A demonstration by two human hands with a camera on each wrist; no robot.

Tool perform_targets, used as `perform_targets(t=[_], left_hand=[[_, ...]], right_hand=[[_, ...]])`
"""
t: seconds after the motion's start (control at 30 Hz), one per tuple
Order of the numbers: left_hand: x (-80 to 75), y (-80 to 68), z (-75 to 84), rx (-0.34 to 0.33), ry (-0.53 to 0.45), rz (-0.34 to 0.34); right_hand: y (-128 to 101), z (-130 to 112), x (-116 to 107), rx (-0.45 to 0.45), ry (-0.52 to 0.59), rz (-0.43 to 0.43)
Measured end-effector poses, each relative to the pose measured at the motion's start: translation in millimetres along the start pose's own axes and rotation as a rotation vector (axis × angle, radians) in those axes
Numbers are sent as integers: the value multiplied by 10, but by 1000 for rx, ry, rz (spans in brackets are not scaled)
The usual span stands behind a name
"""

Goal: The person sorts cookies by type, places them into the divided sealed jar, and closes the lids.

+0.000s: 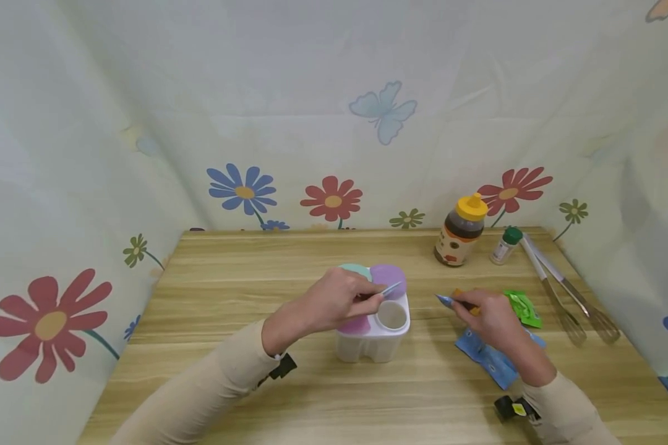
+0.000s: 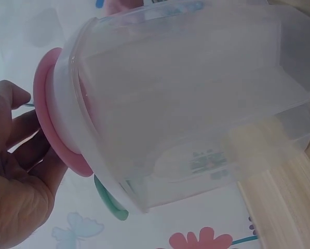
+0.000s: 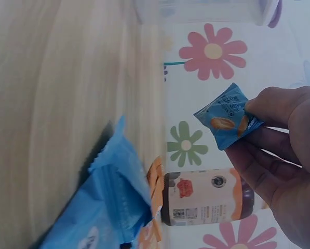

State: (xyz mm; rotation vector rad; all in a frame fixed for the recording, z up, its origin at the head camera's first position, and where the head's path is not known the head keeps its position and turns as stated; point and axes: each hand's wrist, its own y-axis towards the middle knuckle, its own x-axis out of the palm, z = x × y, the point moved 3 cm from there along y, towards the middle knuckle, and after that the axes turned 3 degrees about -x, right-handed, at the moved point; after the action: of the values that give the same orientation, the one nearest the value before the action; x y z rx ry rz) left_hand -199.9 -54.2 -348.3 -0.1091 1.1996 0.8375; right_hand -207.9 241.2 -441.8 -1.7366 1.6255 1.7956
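A white, translucent container (image 1: 367,347) stands upright on the table, with teal, purple (image 1: 388,276) and pink lids (image 2: 61,114) on its compartments. Its front right compartment (image 1: 392,316) has no lid on it. Above the container, my left hand (image 1: 339,300) pinches a thin light-blue lid (image 1: 391,288), seen nearly edge-on, between thumb and fingers. My right hand (image 1: 492,321) is to the right of the container, pinching a small blue snack packet (image 3: 228,116) by one end. Blue packets (image 1: 487,357) and a green packet (image 1: 524,308) lie near that hand.
An orange packet (image 3: 156,199) lies beside the blue ones. Toward the back right stand a yellow-capped jar (image 1: 459,235) and a green-capped shaker (image 1: 505,247). Two whisks (image 1: 568,290) lie along the table's right side. A flowered cloth (image 1: 289,123) hangs behind.
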Motion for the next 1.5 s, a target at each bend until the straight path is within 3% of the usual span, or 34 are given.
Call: perform_targets(t=[0.67, 1.5], left_hand=[[-4, -4, -22, -17, -44, -8], [-26, -8, -15, -8, -63, -4]], right_hand=[[148, -268, -234, -55, 7, 91], [255, -497, -473, -157, 150, 145]])
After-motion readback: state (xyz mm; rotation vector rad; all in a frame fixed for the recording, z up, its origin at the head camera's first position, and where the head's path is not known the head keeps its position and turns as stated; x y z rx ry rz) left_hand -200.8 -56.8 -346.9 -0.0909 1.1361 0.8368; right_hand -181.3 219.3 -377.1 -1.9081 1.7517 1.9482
